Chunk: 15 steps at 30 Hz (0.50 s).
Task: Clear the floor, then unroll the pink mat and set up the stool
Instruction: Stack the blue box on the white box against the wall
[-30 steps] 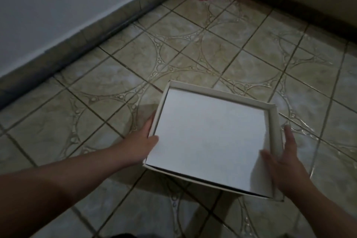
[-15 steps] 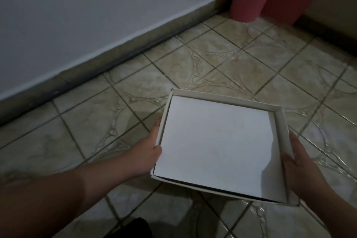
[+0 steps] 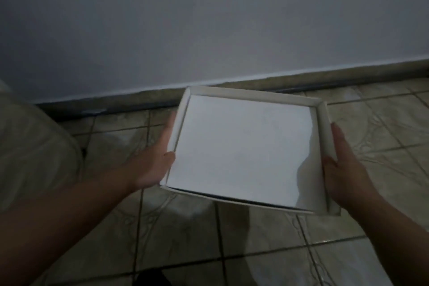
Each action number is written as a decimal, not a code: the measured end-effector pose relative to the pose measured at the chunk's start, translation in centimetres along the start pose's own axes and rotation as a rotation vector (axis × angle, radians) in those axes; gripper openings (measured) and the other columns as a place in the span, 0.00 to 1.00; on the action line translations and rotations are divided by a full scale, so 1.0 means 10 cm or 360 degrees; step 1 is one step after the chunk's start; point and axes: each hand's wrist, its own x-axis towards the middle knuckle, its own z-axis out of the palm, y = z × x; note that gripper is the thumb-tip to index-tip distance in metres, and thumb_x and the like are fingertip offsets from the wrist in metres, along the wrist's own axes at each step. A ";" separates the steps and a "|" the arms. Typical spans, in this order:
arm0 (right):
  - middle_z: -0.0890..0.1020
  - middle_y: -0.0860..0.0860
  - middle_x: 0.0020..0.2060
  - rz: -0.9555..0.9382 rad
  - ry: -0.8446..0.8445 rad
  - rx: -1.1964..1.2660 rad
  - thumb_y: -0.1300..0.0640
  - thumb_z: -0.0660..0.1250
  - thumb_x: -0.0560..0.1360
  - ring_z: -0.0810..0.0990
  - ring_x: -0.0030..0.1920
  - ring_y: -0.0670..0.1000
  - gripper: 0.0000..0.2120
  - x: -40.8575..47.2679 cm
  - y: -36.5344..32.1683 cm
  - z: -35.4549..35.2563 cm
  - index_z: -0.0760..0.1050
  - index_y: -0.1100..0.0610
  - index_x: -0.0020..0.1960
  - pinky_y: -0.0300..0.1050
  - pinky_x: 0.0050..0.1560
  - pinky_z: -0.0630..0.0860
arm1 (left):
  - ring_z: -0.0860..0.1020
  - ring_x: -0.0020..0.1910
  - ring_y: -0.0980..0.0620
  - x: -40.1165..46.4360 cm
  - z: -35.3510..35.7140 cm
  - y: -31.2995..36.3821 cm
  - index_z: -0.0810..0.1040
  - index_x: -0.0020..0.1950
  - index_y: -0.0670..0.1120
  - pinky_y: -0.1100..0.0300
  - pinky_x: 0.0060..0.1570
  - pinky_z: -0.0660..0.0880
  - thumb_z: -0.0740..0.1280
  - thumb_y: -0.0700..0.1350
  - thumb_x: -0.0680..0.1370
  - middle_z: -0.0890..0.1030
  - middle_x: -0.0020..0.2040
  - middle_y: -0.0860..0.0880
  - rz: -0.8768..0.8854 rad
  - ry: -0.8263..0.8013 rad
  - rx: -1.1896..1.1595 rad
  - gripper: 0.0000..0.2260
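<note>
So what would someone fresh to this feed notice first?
The shallow white box, empty, held level at centre frame above the tiled floor. The left hand and right hand grip its opposite sides. Behind it a plain grey wall fills the upper half.

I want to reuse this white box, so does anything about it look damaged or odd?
The white box, gripped by the left hand and right hand, looks empty. Its near wall seems folded down; no tears or stains show.
</note>
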 end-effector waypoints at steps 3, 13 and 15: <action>0.68 0.60 0.71 -0.0103 -0.0144 0.0064 0.58 0.55 0.80 0.69 0.66 0.63 0.31 0.26 -0.44 0.35 0.46 0.39 0.76 0.55 0.64 0.66 | 0.61 0.64 0.58 0.03 -0.31 -0.39 0.37 0.75 0.60 0.72 0.53 0.58 0.57 0.33 0.77 0.57 0.71 0.56 -0.0134 0.0100 -0.0052 0.40; 0.69 0.58 0.70 -0.0271 -0.0423 0.0184 0.58 0.53 0.79 0.71 0.65 0.61 0.31 0.70 -1.27 1.49 0.44 0.36 0.75 0.57 0.63 0.68 | 0.55 0.76 0.47 0.10 -1.05 -1.24 0.35 0.75 0.56 0.61 0.67 0.54 0.58 0.36 0.79 0.43 0.79 0.49 -0.0431 0.0227 0.0017 0.37; 0.69 0.57 0.70 -0.0284 -0.0468 0.0177 0.57 0.52 0.79 0.71 0.66 0.61 0.31 0.78 -1.36 1.62 0.44 0.36 0.75 0.57 0.63 0.68 | 0.55 0.76 0.45 0.15 -1.09 -1.33 0.34 0.75 0.56 0.57 0.69 0.57 0.57 0.37 0.80 0.42 0.79 0.49 -0.0471 0.0210 0.0016 0.37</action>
